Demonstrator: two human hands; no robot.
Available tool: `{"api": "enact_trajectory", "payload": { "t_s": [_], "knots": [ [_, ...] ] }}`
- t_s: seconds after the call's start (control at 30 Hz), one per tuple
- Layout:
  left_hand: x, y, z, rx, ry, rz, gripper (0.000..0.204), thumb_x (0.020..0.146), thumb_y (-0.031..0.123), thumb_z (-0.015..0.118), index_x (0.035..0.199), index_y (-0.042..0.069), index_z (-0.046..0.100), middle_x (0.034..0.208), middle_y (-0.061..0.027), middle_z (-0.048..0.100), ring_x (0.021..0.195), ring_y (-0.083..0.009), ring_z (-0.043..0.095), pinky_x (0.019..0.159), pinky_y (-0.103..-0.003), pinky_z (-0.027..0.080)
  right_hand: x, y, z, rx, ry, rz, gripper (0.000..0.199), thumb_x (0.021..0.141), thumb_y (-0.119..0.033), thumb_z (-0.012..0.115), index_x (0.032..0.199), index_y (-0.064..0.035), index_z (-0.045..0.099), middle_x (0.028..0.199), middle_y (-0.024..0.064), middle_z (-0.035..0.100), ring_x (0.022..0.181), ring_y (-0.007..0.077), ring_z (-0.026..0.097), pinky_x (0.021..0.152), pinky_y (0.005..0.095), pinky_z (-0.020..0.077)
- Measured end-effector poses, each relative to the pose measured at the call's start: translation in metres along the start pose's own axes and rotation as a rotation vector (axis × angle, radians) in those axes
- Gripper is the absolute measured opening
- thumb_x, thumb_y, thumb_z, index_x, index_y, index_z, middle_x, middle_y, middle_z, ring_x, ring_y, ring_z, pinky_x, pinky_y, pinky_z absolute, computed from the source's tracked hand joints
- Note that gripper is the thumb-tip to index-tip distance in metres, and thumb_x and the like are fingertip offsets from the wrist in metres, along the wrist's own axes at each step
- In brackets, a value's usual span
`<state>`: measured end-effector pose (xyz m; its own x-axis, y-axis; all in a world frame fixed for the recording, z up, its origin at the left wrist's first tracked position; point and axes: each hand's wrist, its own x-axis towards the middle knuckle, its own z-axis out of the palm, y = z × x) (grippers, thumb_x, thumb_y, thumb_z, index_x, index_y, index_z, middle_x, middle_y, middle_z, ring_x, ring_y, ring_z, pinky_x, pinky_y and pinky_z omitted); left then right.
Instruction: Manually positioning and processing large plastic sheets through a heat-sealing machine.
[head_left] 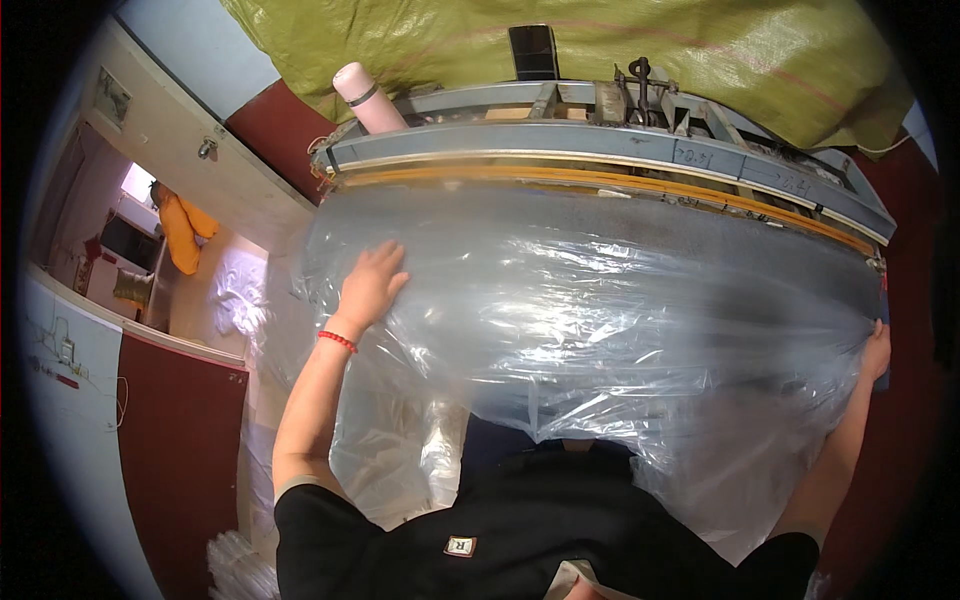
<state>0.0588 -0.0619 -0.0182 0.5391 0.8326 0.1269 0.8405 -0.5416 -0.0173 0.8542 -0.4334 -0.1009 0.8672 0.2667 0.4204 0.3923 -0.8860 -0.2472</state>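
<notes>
A wide sheet of clear plastic film [560, 300] lies wrinkled over a grey work surface and hangs down over its front edge towards my body. My left hand [373, 282] rests flat on the film at the left, fingers stretched out, with a red bead bracelet on the wrist. At the far right edge my right hand [877, 350] pinches the film's side, and taut creases run from it across the sheet. Behind the film runs a long machine with a grey metal beam [600, 140] and an orange strip [560, 175] along its front.
A pink flask [368, 98] leans at the machine's left end. A dark phone [532, 52] stands against the green-yellow tarp [420, 40] behind. Left is an open door [200, 150] with a room beyond. Bundled clear film [240, 565] lies at the lower left.
</notes>
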Motion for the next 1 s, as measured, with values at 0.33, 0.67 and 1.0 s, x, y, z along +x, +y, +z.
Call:
{"api": "enact_trajectory", "payload": {
  "t_s": [0.33, 0.67, 1.0],
  "knots": [
    [0.041, -0.003, 0.022, 0.066, 0.210, 0.155, 0.035, 0.080, 0.029, 0.056, 0.110, 0.011, 0.055, 0.100, -0.0065, 0.060, 0.084, -0.0273, 0.054, 0.071, -0.036, 0.046, 0.038, 0.079, 0.027, 0.566, -0.011, 0.013, 0.043, 0.087, -0.043, 0.045, 0.099, -0.0036, 0.057, 0.091, 0.0095, 0.061, 0.084, 0.0219, 0.057, 0.073, 0.0319, 0.0422],
    [0.061, -0.009, 0.046, -0.412, 0.383, -0.042, 0.012, 0.071, 0.013, 0.062, 0.076, 0.003, 0.059, 0.083, -0.0117, 0.056, 0.084, -0.0305, 0.052, 0.073, -0.038, 0.043, 0.027, 0.091, -0.065, 1.288, -0.181, 0.237, 0.032, 0.082, -0.039, 0.058, 0.090, -0.0079, 0.059, 0.083, -0.0025, 0.054, 0.078, 0.0090, 0.049, 0.071, 0.0233, 0.0385],
    [0.093, -0.001, 0.042, -1.043, 0.691, -0.427, 0.016, 0.088, 0.018, 0.040, 0.088, 0.004, 0.049, 0.072, -0.0023, 0.048, 0.061, -0.0111, 0.044, 0.056, -0.028, 0.038, 0.057, -0.010, -0.059, 0.599, 0.172, 0.067, 0.028, 0.084, -0.029, 0.048, 0.086, -0.0058, 0.064, 0.077, 0.0043, 0.060, 0.072, 0.0124, 0.054, 0.066, 0.0285, 0.0438]
  ]
}}
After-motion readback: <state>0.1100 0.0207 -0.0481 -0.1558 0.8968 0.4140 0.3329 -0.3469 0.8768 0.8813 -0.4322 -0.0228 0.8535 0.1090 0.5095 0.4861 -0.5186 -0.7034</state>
